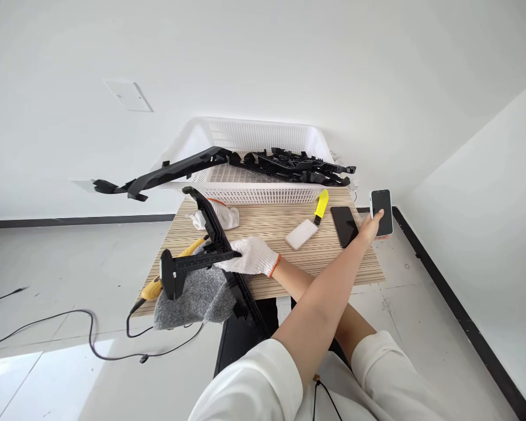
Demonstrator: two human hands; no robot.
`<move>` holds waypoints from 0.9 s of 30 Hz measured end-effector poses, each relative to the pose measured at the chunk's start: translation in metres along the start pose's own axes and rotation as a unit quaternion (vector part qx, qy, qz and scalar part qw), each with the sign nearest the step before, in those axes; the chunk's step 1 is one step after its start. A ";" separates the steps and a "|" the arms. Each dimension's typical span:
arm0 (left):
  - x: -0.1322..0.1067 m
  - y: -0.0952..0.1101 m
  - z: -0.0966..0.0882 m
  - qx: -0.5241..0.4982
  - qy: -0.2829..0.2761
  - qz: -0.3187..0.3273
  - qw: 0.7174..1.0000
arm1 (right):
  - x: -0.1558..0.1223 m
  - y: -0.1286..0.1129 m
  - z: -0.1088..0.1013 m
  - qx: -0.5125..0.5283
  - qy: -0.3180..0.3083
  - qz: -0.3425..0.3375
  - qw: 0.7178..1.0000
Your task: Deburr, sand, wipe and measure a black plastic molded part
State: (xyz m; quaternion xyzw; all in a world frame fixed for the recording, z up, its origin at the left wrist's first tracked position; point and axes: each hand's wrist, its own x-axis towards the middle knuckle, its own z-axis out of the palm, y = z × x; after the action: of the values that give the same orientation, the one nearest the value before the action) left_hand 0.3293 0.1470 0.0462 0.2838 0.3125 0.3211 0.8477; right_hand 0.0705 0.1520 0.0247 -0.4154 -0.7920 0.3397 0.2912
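Note:
My forearms cross, the left one over the right. Bare, my left hand (369, 228) grips a smartphone (381, 204) beyond the table's right edge, thumb on its dark screen. In a white knit glove with an orange cuff, my right hand (252, 256) is closed around the beam of a black caliper (195, 262), which points left. The caliper lies across a long black plastic trim piece (214, 225) that slants from the table down toward my lap. Whether the gloved fingers also grip that piece is hidden. Under the caliper is a grey cloth (197, 298).
A white basket (263, 194) holds several black plastic parts; one long part (175, 171) juts out left. On the table (267, 213) are a white glove (225, 216), white block (301, 234), yellow-handled tool (321, 204), and second phone (344, 227). A yellow corded tool (152, 288) sits left.

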 end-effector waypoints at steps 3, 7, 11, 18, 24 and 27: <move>0.001 -0.001 -0.002 0.008 -0.025 0.031 0.999 | 0.000 0.000 0.000 0.006 -0.002 -0.006 1.000; -0.003 0.000 -0.003 0.020 -0.023 0.041 0.999 | 0.001 -0.002 -0.002 0.022 -0.016 0.003 1.000; -0.023 -0.006 0.000 0.005 -0.034 0.014 0.999 | 0.002 -0.011 -0.006 0.025 -0.048 0.040 0.998; -0.051 -0.015 -0.004 -0.076 -0.082 -0.076 0.991 | -0.007 -0.027 -0.015 0.037 -0.044 0.047 0.997; -0.043 -0.013 -0.009 -0.064 -0.028 -0.048 0.996 | -0.012 -0.029 -0.018 0.034 -0.030 0.046 0.998; -0.043 -0.011 -0.009 -0.067 -0.033 -0.045 0.996 | -0.011 -0.028 -0.018 0.037 -0.032 0.046 0.998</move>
State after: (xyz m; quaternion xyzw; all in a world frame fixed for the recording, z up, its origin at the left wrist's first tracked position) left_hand 0.3015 0.1110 0.0480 0.2227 0.2748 0.2932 0.8882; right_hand 0.0761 0.1362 0.0554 -0.4295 -0.7679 0.3946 0.2650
